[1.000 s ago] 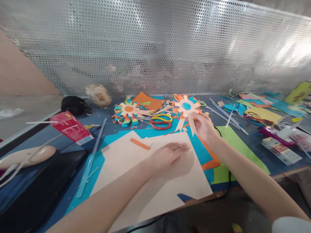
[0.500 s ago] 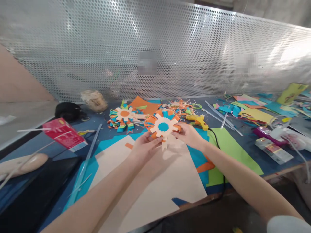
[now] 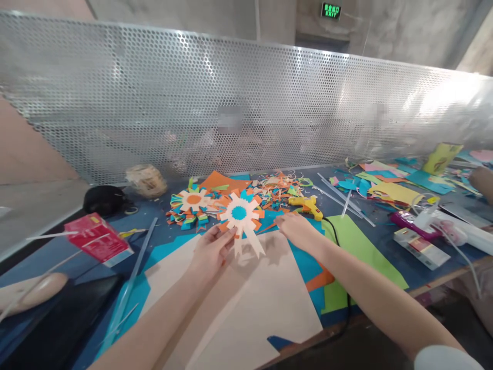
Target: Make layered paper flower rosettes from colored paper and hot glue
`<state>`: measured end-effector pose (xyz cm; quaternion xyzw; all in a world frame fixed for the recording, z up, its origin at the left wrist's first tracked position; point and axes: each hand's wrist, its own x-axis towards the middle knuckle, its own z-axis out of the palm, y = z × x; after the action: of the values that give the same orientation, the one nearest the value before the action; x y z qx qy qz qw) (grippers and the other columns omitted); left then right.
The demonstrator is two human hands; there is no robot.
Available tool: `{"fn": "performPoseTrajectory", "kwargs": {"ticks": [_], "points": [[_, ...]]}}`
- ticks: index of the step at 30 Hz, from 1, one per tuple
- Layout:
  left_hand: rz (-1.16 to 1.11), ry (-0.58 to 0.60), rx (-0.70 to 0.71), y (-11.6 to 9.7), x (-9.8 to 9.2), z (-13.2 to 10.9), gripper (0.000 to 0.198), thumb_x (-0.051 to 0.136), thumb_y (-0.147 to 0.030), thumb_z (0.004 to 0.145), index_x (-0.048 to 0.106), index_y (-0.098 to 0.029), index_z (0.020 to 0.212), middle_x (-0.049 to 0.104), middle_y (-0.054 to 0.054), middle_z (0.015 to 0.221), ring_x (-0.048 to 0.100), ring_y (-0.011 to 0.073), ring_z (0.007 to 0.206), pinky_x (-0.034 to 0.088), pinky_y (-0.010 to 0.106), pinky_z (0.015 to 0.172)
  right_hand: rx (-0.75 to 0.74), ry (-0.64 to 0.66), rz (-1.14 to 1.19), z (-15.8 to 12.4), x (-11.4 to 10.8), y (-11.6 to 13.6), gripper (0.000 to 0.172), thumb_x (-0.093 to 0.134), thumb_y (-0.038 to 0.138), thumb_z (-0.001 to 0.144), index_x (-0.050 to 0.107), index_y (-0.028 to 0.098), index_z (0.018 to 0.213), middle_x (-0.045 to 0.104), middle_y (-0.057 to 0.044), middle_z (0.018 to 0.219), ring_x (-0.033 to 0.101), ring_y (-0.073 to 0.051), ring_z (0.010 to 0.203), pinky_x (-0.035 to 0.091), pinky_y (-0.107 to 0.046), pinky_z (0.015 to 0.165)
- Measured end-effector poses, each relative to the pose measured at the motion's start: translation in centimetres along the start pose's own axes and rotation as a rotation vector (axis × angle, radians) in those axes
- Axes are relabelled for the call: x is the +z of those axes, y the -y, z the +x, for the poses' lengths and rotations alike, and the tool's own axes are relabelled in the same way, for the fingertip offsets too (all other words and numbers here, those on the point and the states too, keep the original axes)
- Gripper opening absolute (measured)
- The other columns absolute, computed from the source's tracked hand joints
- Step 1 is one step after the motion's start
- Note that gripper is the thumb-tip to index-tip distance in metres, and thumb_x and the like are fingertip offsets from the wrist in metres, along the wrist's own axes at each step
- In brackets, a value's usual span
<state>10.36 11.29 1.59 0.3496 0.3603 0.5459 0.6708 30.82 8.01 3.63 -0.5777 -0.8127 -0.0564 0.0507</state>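
Note:
My left hand [image 3: 211,249] pinches a paper rosette [image 3: 252,209] by its lower left edge and holds it up above the cream sheet [image 3: 246,303]. The rosette has a blue centre, cream petals, orange and blue loops behind, and two notched cream tails hanging down. To its right, my right hand [image 3: 296,231] is apart from the rosette, low over blue paper and orange scraps. Its fingers are curled together, and whatever they may hold is hidden. Behind my left hand lies another rosette [image 3: 193,200] with an orange centre, on a heap of coloured loops.
A yellow glue gun [image 3: 308,206] with a black cord lies beyond my right hand. Paper shreds [image 3: 275,187] are piled at the back, near clear glue sticks [image 3: 346,198]. Green paper [image 3: 354,252] is at right, a red carton [image 3: 96,239] at left. A perforated metal panel [image 3: 269,113] stands behind.
My right hand has let go of the rosette and moved away to its right. The rosette, now in my left hand alone, has shifted left and its tails show fully. The view has tilted up.

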Motion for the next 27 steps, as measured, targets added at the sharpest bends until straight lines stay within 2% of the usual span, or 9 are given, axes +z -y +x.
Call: {"fn": "performPoseTrajectory", "kwargs": {"ticks": [4, 7, 10, 13, 16, 19, 22, 27], "points": [[0.042, 0.035, -0.032, 0.6, -0.3, 0.1, 0.033, 0.079, -0.016, 0.053, 0.06, -0.013, 0.081, 0.068, 0.001, 0.073, 0.063, 0.0107, 0.066, 0.05, 0.018, 0.061, 0.001, 0.051, -0.027, 0.5, 1.2, 1.0, 0.023, 0.048, -0.002, 0.073, 0.064, 0.011, 0.082, 0.067, -0.014, 0.084, 0.062, -0.024, 0.085, 0.047, -0.03, 0.069], [0.036, 0.049, -0.031, 0.9, -0.5, 0.2, 0.035, 0.079, -0.018, 0.053, 0.06, -0.013, 0.082, 0.068, 0.001, 0.073, 0.063, 0.0111, 0.066, 0.05, 0.018, 0.062, 0.038, 0.032, -0.002, 0.5, 1.3, 1.5, 0.023, 0.047, -0.003, 0.072, 0.064, 0.01, 0.081, 0.067, -0.015, 0.082, 0.062, -0.025, 0.082, 0.047, -0.03, 0.066], [0.04, 0.076, -0.029, 0.9, -0.6, 0.4, 0.034, 0.078, -0.019, 0.055, 0.059, -0.014, 0.083, 0.068, 0.001, 0.074, 0.063, 0.0107, 0.068, 0.05, 0.018, 0.065, 0.086, -0.02, 0.06, 0.1, 0.3, 0.6, 0.024, 0.045, -0.002, 0.074, 0.063, 0.01, 0.085, 0.066, -0.015, 0.084, 0.062, -0.023, 0.083, 0.047, -0.029, 0.07], [0.043, 0.07, -0.026, 0.9, -0.5, 0.5, 0.033, 0.078, -0.019, 0.055, 0.056, -0.014, 0.079, 0.067, 0.001, 0.073, 0.063, 0.0101, 0.067, 0.05, 0.017, 0.063, 0.133, -0.103, 0.149, -0.2, -0.8, -1.0, 0.026, 0.04, 0.004, 0.081, 0.059, 0.012, 0.096, 0.064, -0.014, 0.097, 0.06, -0.021, 0.092, 0.045, -0.03, 0.078], [0.03, 0.052, -0.041, 0.8, -0.3, 0.3, 0.034, 0.079, -0.02, 0.053, 0.053, -0.014, 0.074, 0.065, 0.0, 0.067, 0.063, 0.0116, 0.063, 0.05, 0.019, 0.059, 0.138, -0.14, 0.237, -0.2, -0.9, -2.1, 0.026, 0.036, 0.011, 0.086, 0.057, 0.014, 0.101, 0.064, -0.011, 0.1, 0.06, -0.019, 0.092, 0.045, -0.03, 0.08], [-0.004, 0.033, -0.043, 0.9, -0.1, 0.2, 0.035, 0.079, -0.02, 0.053, 0.054, -0.014, 0.076, 0.066, 0.001, 0.068, 0.064, 0.0131, 0.061, 0.051, 0.021, 0.056, 0.075, -0.103, 0.304, 0.1, 0.1, -2.3, 0.027, 0.041, 0.005, 0.079, 0.062, 0.015, 0.091, 0.067, -0.01, 0.092, 0.061, -0.02, 0.089, 0.046, -0.031, 0.079], [-0.041, 0.05, -0.046, 1.0, 0.0, 0.2, 0.035, 0.078, -0.02, 0.054, 0.057, -0.014, 0.08, 0.069, 0.004, 0.075, 0.065, 0.0156, 0.063, 0.052, 0.023, 0.057, 0.017, -0.057, 0.369, 0.1, 0.8, -2.0, 0.036, 0.04, -0.003, 0.07, 0.065, 0.017, 0.087, 0.068, -0.008, 0.09, 0.061, -0.022, 0.09, 0.046, -0.033, 0.081], [-0.089, 0.042, -0.052, 0.8, 0.1, 0.4, 0.033, 0.077, -0.019, 0.056, 0.057, -0.014, 0.081, 0.069, 0.004, 0.071, 0.065, 0.0155, 0.063, 0.051, 0.023, 0.058, 0.045, -0.029, 0.509, -0.1, 0.2, -1.3, 0.041, 0.038, -0.001, 0.069, 0.064, 0.022, 0.091, 0.07, -0.003, 0.09, 0.064, -0.019, 0.086, 0.049, -0.031, 0.077]]}}
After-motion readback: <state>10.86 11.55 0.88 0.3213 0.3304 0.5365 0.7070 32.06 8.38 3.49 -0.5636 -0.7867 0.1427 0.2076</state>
